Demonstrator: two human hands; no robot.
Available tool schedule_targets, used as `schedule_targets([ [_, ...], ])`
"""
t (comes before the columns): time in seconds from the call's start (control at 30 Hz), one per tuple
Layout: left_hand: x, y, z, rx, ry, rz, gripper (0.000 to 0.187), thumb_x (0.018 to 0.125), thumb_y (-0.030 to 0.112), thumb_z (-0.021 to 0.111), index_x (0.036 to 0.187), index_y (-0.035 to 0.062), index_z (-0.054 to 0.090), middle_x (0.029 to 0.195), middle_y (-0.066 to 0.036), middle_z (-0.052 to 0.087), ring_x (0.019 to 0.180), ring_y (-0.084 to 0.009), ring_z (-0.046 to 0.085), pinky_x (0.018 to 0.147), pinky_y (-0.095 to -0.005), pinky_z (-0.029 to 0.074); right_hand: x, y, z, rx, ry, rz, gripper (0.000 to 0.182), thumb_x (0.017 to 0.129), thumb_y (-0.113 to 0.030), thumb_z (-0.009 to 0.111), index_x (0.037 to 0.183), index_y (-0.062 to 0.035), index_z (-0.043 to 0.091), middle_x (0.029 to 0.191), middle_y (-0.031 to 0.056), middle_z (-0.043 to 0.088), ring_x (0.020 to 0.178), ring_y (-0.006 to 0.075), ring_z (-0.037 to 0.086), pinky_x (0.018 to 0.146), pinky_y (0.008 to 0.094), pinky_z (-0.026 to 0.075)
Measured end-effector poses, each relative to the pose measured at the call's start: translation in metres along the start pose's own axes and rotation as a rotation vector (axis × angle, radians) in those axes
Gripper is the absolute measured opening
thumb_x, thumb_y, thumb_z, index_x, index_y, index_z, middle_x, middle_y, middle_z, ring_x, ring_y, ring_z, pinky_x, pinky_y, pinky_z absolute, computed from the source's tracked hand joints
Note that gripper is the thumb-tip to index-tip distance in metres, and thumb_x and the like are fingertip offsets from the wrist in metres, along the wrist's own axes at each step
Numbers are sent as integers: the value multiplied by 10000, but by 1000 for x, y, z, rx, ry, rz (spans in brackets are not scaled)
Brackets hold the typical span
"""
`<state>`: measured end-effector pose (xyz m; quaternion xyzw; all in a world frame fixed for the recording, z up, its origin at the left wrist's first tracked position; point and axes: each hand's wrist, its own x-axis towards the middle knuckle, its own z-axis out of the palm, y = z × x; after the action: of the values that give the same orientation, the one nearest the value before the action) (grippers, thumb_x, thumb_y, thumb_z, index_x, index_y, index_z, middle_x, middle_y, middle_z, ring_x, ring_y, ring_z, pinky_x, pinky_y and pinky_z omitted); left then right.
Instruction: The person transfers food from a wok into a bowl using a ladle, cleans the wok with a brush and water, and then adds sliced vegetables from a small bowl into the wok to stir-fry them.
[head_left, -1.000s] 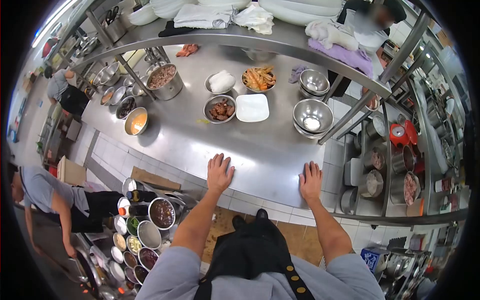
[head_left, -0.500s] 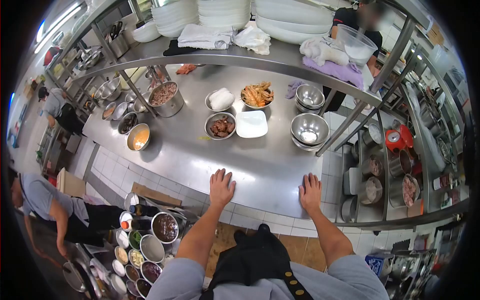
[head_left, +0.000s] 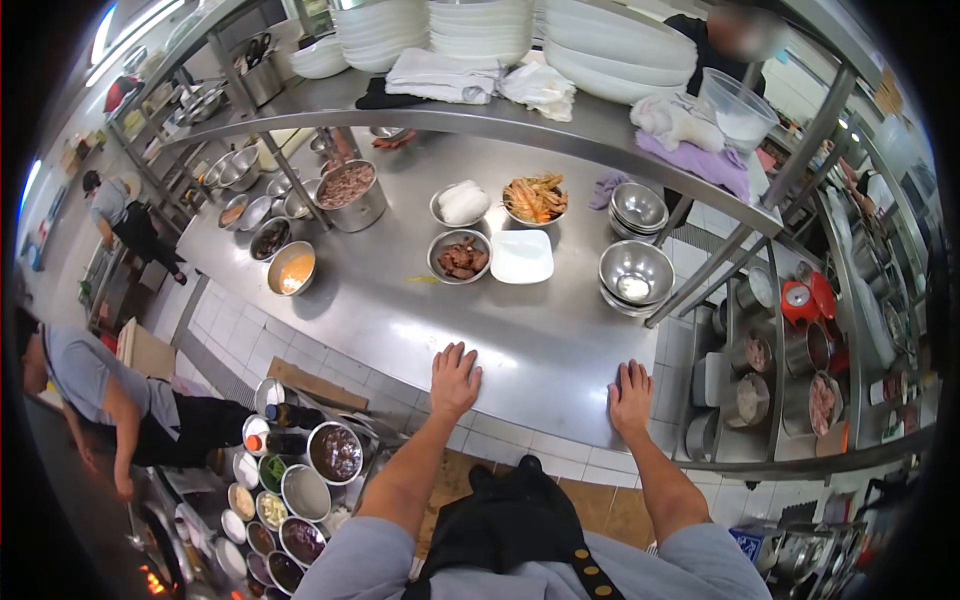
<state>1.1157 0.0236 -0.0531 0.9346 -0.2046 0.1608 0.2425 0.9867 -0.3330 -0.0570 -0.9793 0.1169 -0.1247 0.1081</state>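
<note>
My left hand lies flat on the front edge of the steel table, fingers stretched out, holding nothing. Near the table's right front corner, my right hand rests the same way, empty. Beyond them stand a steel bowl of dark reddish-brown meat pieces, a square white dish, a bowl with something white and a bowl of orange-brown shrimp. Stacked steel bowls are at the right. To the left stand a bowl of orange liquid and a pot of chopped pinkish food.
An overhead steel shelf carries stacked white plates, folded cloths and a clear plastic tub. Tubs of ingredients stand at lower left beside a co-worker. A rack with pots is on the right.
The view has shifted slightly, so the table appears further right. Both my hands remain flat on the table. Flames now show by the co-worker at lower left, whose arm has moved.
</note>
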Motion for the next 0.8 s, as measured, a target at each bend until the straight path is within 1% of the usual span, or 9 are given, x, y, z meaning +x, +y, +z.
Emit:
schedule_targets([
  [0.1,-1,-1,-2,-6,14,-6,349,859,239,584,1174,90,574,1280,-155,503,1247,-355,427,1059,-500,309,0,-2,-1,-2,6,16,506,896,-275,537,1348,-61,461,1437,166,389,1350,351,316,1126,523,212],
  [0.33,-2,0,-1,-8,22,1,334,858,233,583,1153,78,585,1275,-161,509,1238,-357,436,1058,-497,311,-1,-4,-4,-15,-9,20,507,893,-277,537,1348,-66,464,1438,163,390,1349,355,316,1124,525,214],
  [0.43,0,-2,-3,-29,22,16,329,845,208,589,1140,62,591,1268,-174,511,1217,-374,444,1048,-496,319,2,-1,-1,-30,27,31,510,874,-271,560,1326,-47,480,1419,184,401,1330,364,337,1113,530,232],
  [0.47,1,-1,-1,-41,15,27,326,838,191,591,1131,50,594,1263,-184,512,1203,-386,450,1041,-496,323,1,2,3,6,30,-4,513,862,-272,571,1311,-35,490,1405,196,408,1319,367,350,1107,533,240],
  [0.53,-3,-3,7,-103,53,31,327,837,186,582,1129,38,592,1251,-198,515,1207,-393,442,1042,-517,316,-1,9,4,31,53,-21,517,837,-273,593,1271,-5,512,1367,222,431,1285,371,386,1084,540,271],
  [0.57,-2,3,5,-89,49,38,317,828,169,583,1112,28,596,1249,-209,512,1198,-403,441,1037,-505,321,-5,16,12,43,115,-47,513,837,-278,594,1272,-18,515,1363,212,434,1282,368,390,1073,541,289],
  [0.6,-2,10,0,-72,49,41,306,819,152,584,1095,19,600,1247,-220,509,1189,-412,440,1033,-494,326,-6,16,9,38,110,-49,480,842,-238,595,1263,-19,521,1353,218,449,1269,392,401,1072,520,288],
  [0.7,-1,13,1,-49,6,56,313,836,157,571,1119,22,591,1264,-212,505,1210,-405,423,1047,-500,309,-6,11,-6,-2,67,-8,489,882,-292,550,1309,-62,485,1383,186,427,1296,370,383,1078,529,286],
  [0.8,1,16,-1,-29,4,66,316,850,160,563,1138,32,583,1275,-195,501,1221,-395,417,1054,-499,303,-6,10,-8,-11,45,4,506,899,-315,529,1338,-76,454,1412,163,402,1327,353,349,1086,533,287],
])
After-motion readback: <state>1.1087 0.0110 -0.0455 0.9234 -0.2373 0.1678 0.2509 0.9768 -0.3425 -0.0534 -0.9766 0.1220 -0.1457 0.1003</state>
